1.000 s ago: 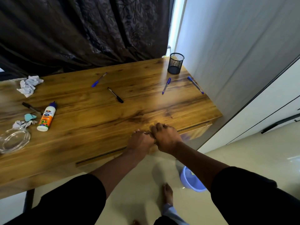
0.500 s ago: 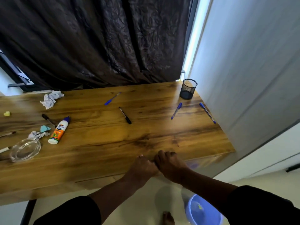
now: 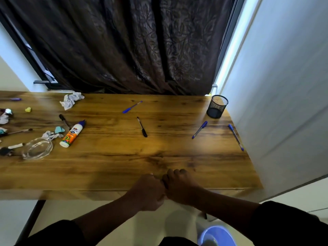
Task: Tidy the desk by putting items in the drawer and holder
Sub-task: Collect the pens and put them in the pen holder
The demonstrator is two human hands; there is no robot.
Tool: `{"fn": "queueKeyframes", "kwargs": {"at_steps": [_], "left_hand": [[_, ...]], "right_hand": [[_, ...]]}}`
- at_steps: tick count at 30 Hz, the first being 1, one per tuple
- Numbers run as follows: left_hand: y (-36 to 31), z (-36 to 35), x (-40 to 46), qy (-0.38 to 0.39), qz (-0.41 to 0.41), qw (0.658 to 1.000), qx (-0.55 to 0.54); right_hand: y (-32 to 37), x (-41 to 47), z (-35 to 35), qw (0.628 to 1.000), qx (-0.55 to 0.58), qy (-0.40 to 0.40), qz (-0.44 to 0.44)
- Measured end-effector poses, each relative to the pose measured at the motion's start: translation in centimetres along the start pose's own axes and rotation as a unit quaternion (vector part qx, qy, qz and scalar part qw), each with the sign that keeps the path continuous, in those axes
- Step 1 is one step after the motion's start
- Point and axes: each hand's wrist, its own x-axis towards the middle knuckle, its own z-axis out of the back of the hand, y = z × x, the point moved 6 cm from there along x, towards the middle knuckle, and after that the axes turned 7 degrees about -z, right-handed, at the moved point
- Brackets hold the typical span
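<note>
My left hand (image 3: 147,192) and my right hand (image 3: 181,187) are pressed together, fingers curled at the front edge of the wooden desk (image 3: 115,157), on the top lip of the drawer front (image 3: 106,194). How far the drawer is out is hidden. A black mesh holder (image 3: 217,106) stands at the far right corner. Loose on the desk lie a blue pen (image 3: 132,107), a black pen (image 3: 142,127), a second blue pen (image 3: 199,129) and a third (image 3: 235,137) by the right edge. A glue bottle (image 3: 72,134) lies at the left.
At the left are a crumpled tissue (image 3: 71,100), a black marker (image 3: 64,121), a glass dish (image 3: 38,148), paper scraps and brushes. A dark curtain (image 3: 133,47) hangs behind, and a wall (image 3: 284,103) runs along the desk's right side. A blue bucket (image 3: 216,236) sits on the floor.
The head view has tilted up, showing more curtain and the desk's left end. Both hands have stayed together at the drawer's lip. Nothing on the desk has moved.
</note>
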Motion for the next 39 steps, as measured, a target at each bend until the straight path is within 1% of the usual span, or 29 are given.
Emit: {"fn": "queueKeyframes", "kwargs": {"at_steps": [3, 5, 7, 9, 10, 12, 14, 15, 16, 17, 18, 19, 21, 23, 25, 27, 29, 30, 31, 35, 37, 39], "left_hand": [[0.7, 0.4, -0.1, -0.030, 0.048, 0.998, -0.013], [1.4, 0.6, -0.2, -0.041, 0.075, 0.996, -0.012], [2.4, 1.4, -0.2, -0.088, 0.105, 0.991, 0.005], [3.7, 2.3, -0.5, -0.145, 0.151, 0.978, -0.022], [4.5, 2.4, -0.7, -0.170, 0.165, 0.971, -0.042], [6.0, 2.3, -0.9, -0.189, 0.186, 0.962, -0.071], [7.3, 1.3, -0.6, -0.137, 0.226, 0.958, -0.110], [8.1, 0.7, -0.4, -0.102, 0.247, 0.955, -0.127], [8.8, 0.4, -0.1, -0.077, 0.262, 0.953, -0.133], [9.4, 0.1, 0.1, -0.059, 0.273, 0.950, -0.141], [10.2, 0.1, 0.3, -0.048, 0.275, 0.948, -0.151], [10.7, 0.4, 0.6, -0.050, 0.275, 0.947, -0.162], [12.0, 1.0, 0.7, -0.073, 0.274, 0.936, -0.210], [13.8, 1.3, 0.5, -0.100, 0.275, 0.916, -0.276], [15.7, 1.6, 0.4, -0.114, 0.272, 0.898, -0.328], [17.5, 1.6, 0.5, -0.117, 0.271, 0.879, -0.376], [18.9, 1.2, 0.7, -0.117, 0.266, 0.853, -0.434], [19.4, 1.1, 0.8, -0.116, 0.260, 0.839, -0.463], [19.7, 1.2, 1.0, -0.117, 0.254, 0.825, -0.490], [19.7, 1.5, 2.4, -0.129, 0.262, 0.769, -0.569], [19.4, 1.6, 3.4, -0.129, 0.266, 0.745, -0.598], [19.1, 1.6, 4.1, -0.126, 0.278, 0.719, -0.625]], "right_hand": [[-0.3, 0.3, 0.1, 1.000, 0.011, 0.007, 0.024], [-0.7, 0.6, 0.1, 0.999, 0.004, 0.032, 0.038], [-1.2, 1.1, 0.7, 0.999, 0.010, 0.026, 0.025], [-1.1, 1.6, 0.7, 0.996, 0.040, 0.055, 0.054], [-1.2, 2.1, 0.5, 0.993, 0.069, 0.084, 0.055], [-1.6, 3.3, 0.2, 0.984, 0.091, 0.147, 0.051], [-1.7, 4.1, 0.1, 0.963, 0.101, 0.240, 0.069], [-1.9, 4.5, 0.5, 0.950, 0.125, 0.275, 0.075], [-2.4, 4.9, 0.9, 0.937, 0.176, 0.295, 0.057], [-3.0, 5.3, 0.9, 0.913, 0.260, 0.315, 0.014], [-3.5, 5.7, 1.1, 0.876, 0.334, 0.346, -0.035], [-3.8, 6.0, 1.4, 0.845, 0.384, 0.367, -0.065], [-4.6, 6.9, 1.6, 0.838, 0.403, 0.357, -0.093], [-5.1, 8.2, 1.5, 0.833, 0.416, 0.337, -0.141], [-6.1, 9.4, 1.7, 0.831, 0.428, 0.297, -0.193], [-7.4, 10.2, 2.5, 0.834, 0.449, 0.217, -0.236], [-8.8, 10.4, 3.0, 0.860, 0.427, 0.127, -0.250], [-9.7, 10.3, 2.8, 0.857, 0.425, 0.096, -0.275], [-10.8, 10.0, 2.0, 0.841, 0.435, 0.071, -0.313], [-16.1, 8.4, 0.3, 0.774, 0.404, 0.025, -0.487], [-18.9, 7.9, 0.2, 0.746, 0.384, -0.001, -0.544], [-21.8, 7.6, -0.2, 0.720, 0.366, -0.009, -0.590]]}}
